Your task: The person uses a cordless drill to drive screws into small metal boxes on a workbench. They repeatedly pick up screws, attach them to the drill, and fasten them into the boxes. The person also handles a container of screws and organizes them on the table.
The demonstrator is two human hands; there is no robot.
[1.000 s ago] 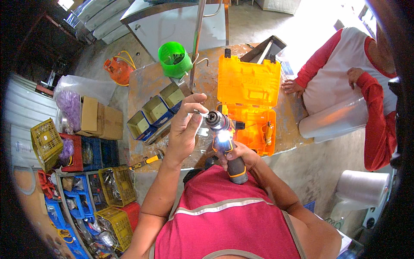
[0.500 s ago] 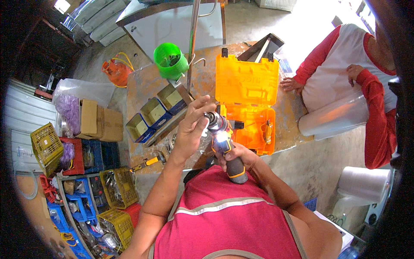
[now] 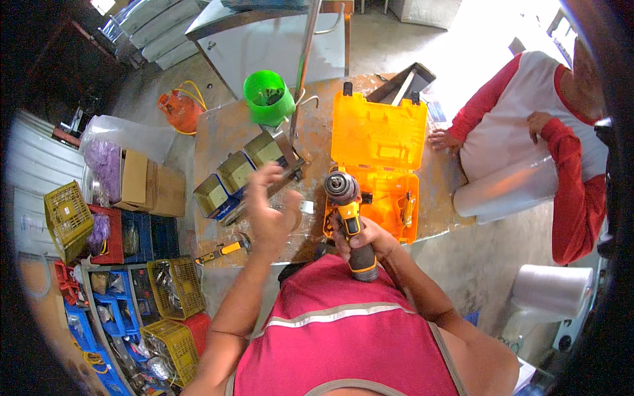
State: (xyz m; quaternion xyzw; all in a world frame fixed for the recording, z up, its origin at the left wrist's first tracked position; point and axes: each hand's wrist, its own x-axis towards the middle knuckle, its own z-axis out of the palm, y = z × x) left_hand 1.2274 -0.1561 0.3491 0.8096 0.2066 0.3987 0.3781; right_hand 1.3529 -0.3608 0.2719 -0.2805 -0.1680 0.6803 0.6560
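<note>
A yellow-and-black cordless drill (image 3: 352,221) is gripped by its handle in my right hand (image 3: 371,239), held in front of my body with its chuck turned up and forward. My left hand (image 3: 269,212) is apart from the drill, off to its left, its fingers spread and slightly blurred. No object shows in it. A small white piece (image 3: 306,206) appears just beside the left fingers. Behind the drill, an orange tool case (image 3: 379,135) stands with its lid up on the worn table (image 3: 317,148). A yellow-handled tool (image 3: 408,210) lies inside the case.
Open bins (image 3: 236,170) and a green bucket (image 3: 269,99) stand left of a metal post (image 3: 304,59). A yellow-and-black tool (image 3: 224,252) lies at the table's left front edge. A co-worker's hand (image 3: 446,140) rests at the table's right. Crates (image 3: 175,284) are stacked lower left.
My left hand has come away from the drill's chuck, moving left and opening. The drill has tipped so its chuck faces more upward, and the bright light on it no longer shows.
</note>
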